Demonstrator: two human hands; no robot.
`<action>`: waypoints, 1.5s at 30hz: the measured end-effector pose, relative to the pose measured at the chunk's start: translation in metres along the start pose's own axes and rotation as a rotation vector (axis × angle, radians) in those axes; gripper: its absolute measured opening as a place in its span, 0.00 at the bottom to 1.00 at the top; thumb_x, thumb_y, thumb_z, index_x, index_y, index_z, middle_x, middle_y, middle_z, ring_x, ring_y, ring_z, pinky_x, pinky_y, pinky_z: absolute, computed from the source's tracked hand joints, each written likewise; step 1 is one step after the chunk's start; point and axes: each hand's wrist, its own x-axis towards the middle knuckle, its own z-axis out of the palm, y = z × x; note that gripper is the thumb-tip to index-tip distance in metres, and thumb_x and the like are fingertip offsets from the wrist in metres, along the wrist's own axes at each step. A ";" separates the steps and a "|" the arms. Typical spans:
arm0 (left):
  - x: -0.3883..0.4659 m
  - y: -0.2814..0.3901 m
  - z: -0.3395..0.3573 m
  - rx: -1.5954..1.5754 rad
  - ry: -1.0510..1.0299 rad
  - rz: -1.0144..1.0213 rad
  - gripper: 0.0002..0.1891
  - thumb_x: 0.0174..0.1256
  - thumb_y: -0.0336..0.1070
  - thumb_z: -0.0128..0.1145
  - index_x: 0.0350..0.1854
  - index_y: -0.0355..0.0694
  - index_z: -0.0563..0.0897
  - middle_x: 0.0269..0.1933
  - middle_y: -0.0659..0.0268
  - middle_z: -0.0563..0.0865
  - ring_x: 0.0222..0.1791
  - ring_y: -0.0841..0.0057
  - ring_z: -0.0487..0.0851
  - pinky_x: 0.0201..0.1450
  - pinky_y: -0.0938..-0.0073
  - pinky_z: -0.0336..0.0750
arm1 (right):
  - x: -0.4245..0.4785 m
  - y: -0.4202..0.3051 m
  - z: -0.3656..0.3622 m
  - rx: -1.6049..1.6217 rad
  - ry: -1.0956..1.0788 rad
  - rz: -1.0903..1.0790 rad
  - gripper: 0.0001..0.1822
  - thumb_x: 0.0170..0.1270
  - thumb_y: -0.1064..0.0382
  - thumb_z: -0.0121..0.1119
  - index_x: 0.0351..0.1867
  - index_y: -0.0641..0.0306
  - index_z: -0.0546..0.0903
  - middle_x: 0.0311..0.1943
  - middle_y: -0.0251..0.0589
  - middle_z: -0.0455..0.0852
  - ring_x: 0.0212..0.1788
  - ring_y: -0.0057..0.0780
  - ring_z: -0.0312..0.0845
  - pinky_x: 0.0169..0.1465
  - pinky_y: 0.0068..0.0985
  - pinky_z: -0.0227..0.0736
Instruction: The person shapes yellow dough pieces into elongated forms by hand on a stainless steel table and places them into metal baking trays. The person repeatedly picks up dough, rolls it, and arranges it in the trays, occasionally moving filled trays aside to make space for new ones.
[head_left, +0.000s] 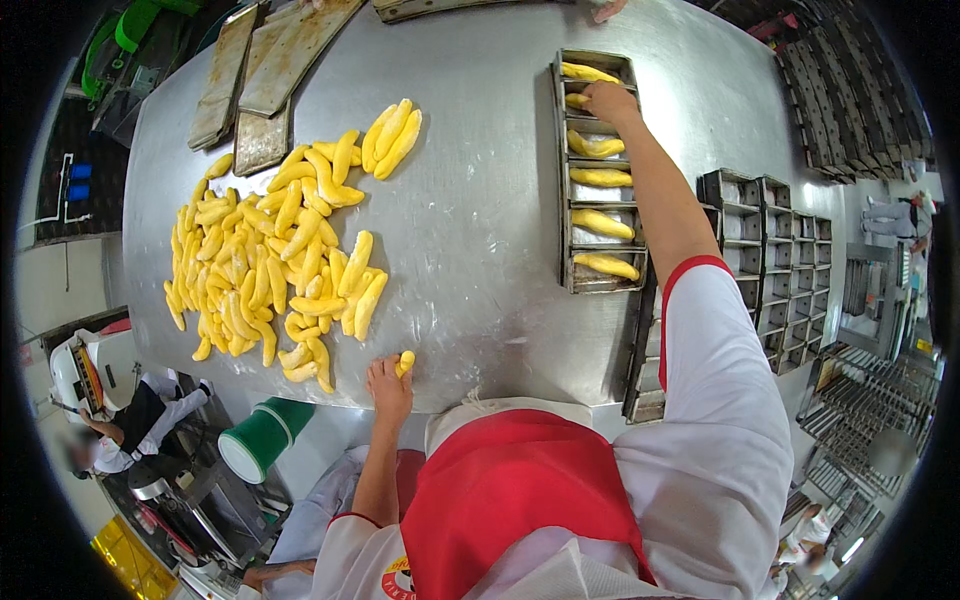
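My left hand is at the near edge of the steel table, closed around a short yellow dough roll. My right hand reaches into the second compartment from the far end of a metal loaf-pan strip. Its fingers are on another yellow dough piece, partly hidden by the hand. Single dough rolls lie in the strip's other compartments. Left of centre a large heap of floury yellow dough rolls covers the table. A small group of them lies apart beyond it.
Flat metal pan lids are stacked at the far left. More divided pans stand on the right, with a tall pan stack behind. A green bucket is beside the table. Co-workers stand farther off; another person's hand shows at the far edge.
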 end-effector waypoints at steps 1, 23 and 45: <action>0.001 0.001 0.000 0.005 -0.002 0.011 0.20 0.66 0.38 0.64 0.59 0.43 0.77 0.57 0.56 0.75 0.60 0.54 0.72 0.59 0.47 0.66 | -0.004 0.006 0.005 0.074 0.000 -0.080 0.24 0.68 0.48 0.61 0.63 0.51 0.82 0.59 0.47 0.85 0.61 0.46 0.82 0.61 0.43 0.78; 0.002 -0.028 0.023 -0.085 0.153 0.215 0.18 0.69 0.38 0.62 0.58 0.39 0.78 0.52 0.54 0.81 0.52 0.54 0.78 0.54 0.57 0.73 | -0.531 0.037 0.198 0.334 0.542 0.100 0.36 0.66 0.47 0.63 0.70 0.66 0.70 0.67 0.51 0.72 0.74 0.55 0.58 0.73 0.50 0.55; -0.055 0.178 -0.077 -1.137 -0.248 0.242 0.28 0.78 0.54 0.50 0.73 0.43 0.72 0.64 0.62 0.80 0.62 0.69 0.79 0.66 0.63 0.71 | -0.500 0.016 0.028 1.080 1.117 -0.541 0.15 0.77 0.65 0.44 0.56 0.70 0.78 0.47 0.48 0.83 0.45 0.34 0.82 0.47 0.30 0.81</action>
